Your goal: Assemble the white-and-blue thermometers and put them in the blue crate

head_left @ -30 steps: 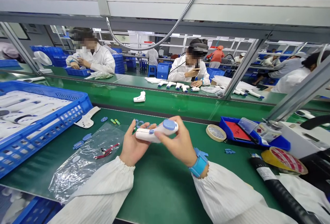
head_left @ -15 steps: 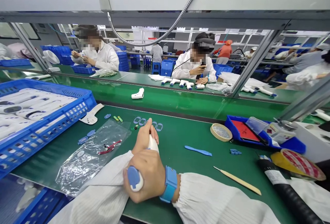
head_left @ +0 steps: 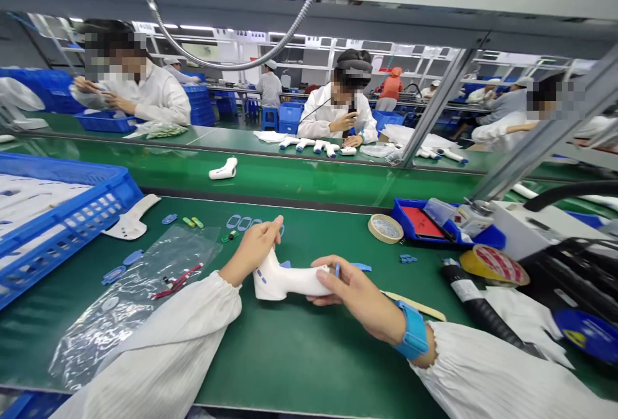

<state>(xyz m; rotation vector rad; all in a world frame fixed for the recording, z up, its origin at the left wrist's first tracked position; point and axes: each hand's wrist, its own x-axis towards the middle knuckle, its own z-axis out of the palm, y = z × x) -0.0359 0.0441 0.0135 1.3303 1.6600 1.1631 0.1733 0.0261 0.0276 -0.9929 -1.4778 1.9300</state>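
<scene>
I hold a white handheld thermometer body (head_left: 284, 279) with both hands just above the green bench mat (head_left: 299, 348). My left hand (head_left: 253, 248) pinches its upper, handle end with closed fingers. My right hand (head_left: 350, 290) wraps around the other end, where a bit of blue shows between thumb and fingers. A blue wrist strap (head_left: 412, 338) is on my right wrist. A thin blue tool (head_left: 361, 267) and a pale wooden stick (head_left: 415, 306) lie on the mat just behind my right hand.
A blue crate of white shells (head_left: 58, 219) stands at the left, with a clear plastic bag (head_left: 140, 290) and small blue parts (head_left: 244, 221) beside it. A tape roll (head_left: 385, 228), a blue tray (head_left: 425, 223) and a black tool (head_left: 476, 309) sit at the right. People work across the conveyor (head_left: 309, 181).
The thermometer body went from held low near my left sleeve to lying sideways between both hands over the mat. My view has shifted to the right.
</scene>
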